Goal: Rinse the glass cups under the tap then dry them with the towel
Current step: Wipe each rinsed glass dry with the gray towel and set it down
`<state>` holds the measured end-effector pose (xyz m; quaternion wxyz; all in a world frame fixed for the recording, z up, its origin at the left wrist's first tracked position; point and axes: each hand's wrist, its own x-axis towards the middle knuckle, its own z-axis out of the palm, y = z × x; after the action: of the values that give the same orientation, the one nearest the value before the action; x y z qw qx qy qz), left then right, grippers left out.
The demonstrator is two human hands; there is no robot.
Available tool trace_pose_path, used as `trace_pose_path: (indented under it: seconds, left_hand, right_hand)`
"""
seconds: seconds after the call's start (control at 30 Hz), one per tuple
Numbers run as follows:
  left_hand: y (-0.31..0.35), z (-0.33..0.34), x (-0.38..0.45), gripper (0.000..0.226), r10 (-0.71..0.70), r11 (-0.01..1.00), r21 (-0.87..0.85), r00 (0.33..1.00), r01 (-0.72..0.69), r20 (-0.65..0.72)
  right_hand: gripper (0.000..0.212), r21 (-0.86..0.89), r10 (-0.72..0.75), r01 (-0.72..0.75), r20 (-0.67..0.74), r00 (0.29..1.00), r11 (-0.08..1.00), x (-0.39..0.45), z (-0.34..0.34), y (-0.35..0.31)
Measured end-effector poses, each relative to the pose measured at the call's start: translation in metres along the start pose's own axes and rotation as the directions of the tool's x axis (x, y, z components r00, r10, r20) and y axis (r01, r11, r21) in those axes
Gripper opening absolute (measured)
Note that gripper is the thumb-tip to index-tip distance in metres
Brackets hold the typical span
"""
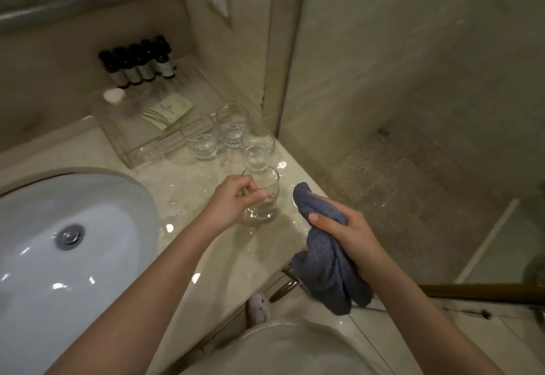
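left hand gripping glass cup, right hand clutching towel

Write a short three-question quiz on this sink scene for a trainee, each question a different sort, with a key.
1. True or false: the left hand grips the nearest glass cup, which stands on the counter.
2. What does the right hand hold? A) the blue towel B) a dark bottle C) a bar of soap
3. Fill in: behind the gripped cup, ___ more glass cups stand near the clear tray.

Key: 1 true; 2 A; 3 three.
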<state>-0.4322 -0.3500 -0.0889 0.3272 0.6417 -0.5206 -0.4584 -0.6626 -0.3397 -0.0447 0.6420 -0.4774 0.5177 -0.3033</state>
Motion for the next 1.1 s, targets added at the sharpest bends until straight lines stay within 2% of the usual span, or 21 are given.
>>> trace_pose_path:
  seconds: [0.1, 0.2, 0.33, 0.4, 0.5, 0.57, 0.6, 0.7, 0.77, 0.8, 0.83, 0.9, 0.97, 1.03, 1.1]
  left_hand:
    - [0.002, -0.021, -0.031, 0.025, -0.068, 0.982, -0.179, 0.998, 0.065, -0.006]
    - [0.006, -0.047, -0.064, 0.031, -0.122, 0.927, -0.364, 0.991, 0.092, -0.061]
    - [0.018, -0.076, -0.104, 0.029, -0.146, 0.789, -0.613, 0.982, 0.043, -0.12]
    - [0.022, -0.082, -0.117, 0.037, -0.185, 0.762, -0.647, 0.947, -0.03, -0.262]
    - [0.024, -0.088, -0.134, 0.057, -0.221, 0.829, -0.543, 0.814, -0.134, -0.538]
    - [0.021, -0.096, -0.146, 0.062, -0.227, 0.853, -0.494, 0.73, -0.17, -0.644]
    - [0.018, -0.103, -0.152, 0.062, -0.238, 0.85, -0.496, 0.714, -0.174, -0.658]
    - [0.01, -0.118, -0.175, 0.054, -0.28, 0.782, -0.593, 0.742, -0.192, -0.609]
    - [0.0, -0.127, -0.19, 0.056, -0.328, 0.692, -0.696, 0.778, -0.189, -0.536]
    - [-0.004, -0.132, -0.197, 0.062, -0.353, 0.659, -0.729, 0.781, -0.184, -0.516]
    - [-0.009, -0.137, -0.204, 0.071, -0.373, 0.654, -0.737, 0.776, -0.17, -0.509]
    - [-0.013, -0.148, -0.217, 0.082, -0.401, 0.737, -0.673, 0.756, -0.069, -0.517]
    - [-0.017, -0.159, -0.233, 0.07, -0.438, 0.795, -0.605, 0.717, 0.027, -0.543]
    - [-0.022, -0.167, -0.248, 0.056, -0.46, 0.812, -0.583, 0.654, 0.035, -0.601]
    - [-0.027, -0.174, -0.261, 0.058, -0.442, 0.839, -0.544, 0.612, 0.024, -0.656]
  right_hand:
    - [0.037, -0.145, -0.168, 0.181, 0.097, 0.981, 0.973, 0.004, 0.025, -0.002]
    - [0.036, -0.134, -0.278, 0.297, 0.147, 0.949, 0.945, 0.005, 0.056, -0.003]
    - [0.036, -0.118, -0.402, 0.432, 0.214, 0.89, 0.894, -0.001, 0.105, -0.013]
    - [0.037, -0.114, -0.453, 0.492, 0.257, 0.854, 0.863, -0.005, 0.13, -0.021]
    - [0.039, -0.113, -0.501, 0.561, 0.334, 0.799, 0.82, -0.015, 0.168, -0.029]
    - [0.04, -0.058, -0.487, 0.541, 0.364, 0.794, 0.839, -0.023, 0.189, -0.031]
    - [0.039, -0.024, -0.458, 0.5, 0.369, 0.809, 0.865, -0.025, 0.198, -0.031]
    - [0.04, 0.124, -0.27, 0.24, 0.403, 0.875, 0.963, -0.035, 0.224, -0.032]
    - [0.043, 0.24, -0.125, 0.018, 0.435, 0.892, 0.971, -0.045, 0.241, -0.032]
    - [0.043, 0.266, -0.094, -0.031, 0.442, 0.892, 0.963, -0.05, 0.25, -0.03]
    - [0.042, 0.274, -0.086, -0.044, 0.446, 0.891, 0.961, -0.055, 0.258, -0.029]
    - [0.043, 0.25, -0.103, -0.007, 0.425, 0.899, 0.968, -0.065, 0.272, -0.025]
    - [0.047, 0.203, -0.15, 0.072, 0.399, 0.905, 0.976, -0.071, 0.288, -0.02]
    - [0.051, 0.179, -0.19, 0.128, 0.392, 0.9, 0.976, -0.079, 0.305, -0.017]
    - [0.047, 0.148, -0.243, 0.199, 0.398, 0.885, 0.969, -0.088, 0.321, -0.013]
